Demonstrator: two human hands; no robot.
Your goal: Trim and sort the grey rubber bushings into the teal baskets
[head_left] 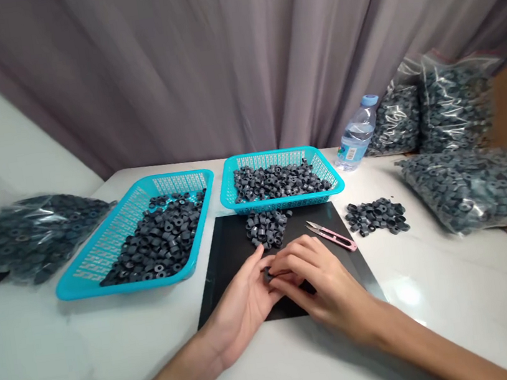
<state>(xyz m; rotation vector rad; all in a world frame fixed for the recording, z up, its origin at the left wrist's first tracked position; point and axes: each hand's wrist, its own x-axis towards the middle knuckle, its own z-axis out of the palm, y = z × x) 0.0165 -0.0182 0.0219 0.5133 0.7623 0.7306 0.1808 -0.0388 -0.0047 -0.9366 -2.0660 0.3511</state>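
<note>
Over the near part of a black mat, my two hands meet at one small dark grey plastic ring-like piece. My left hand is turned palm up, its fingers curled around the piece. From the right, my right hand pinches the same piece between thumb and fingertips. Just beyond the fingertips is a small pile of similar pieces on the mat. Pink-handled thread snips lie on the mat beyond my right hand, blades pointing up and left.
Two blue baskets, one at left and one behind the mat, hold many pieces. Loose pieces lie right of the mat. A water bottle stands behind. Filled clear bags flank the table, left and right.
</note>
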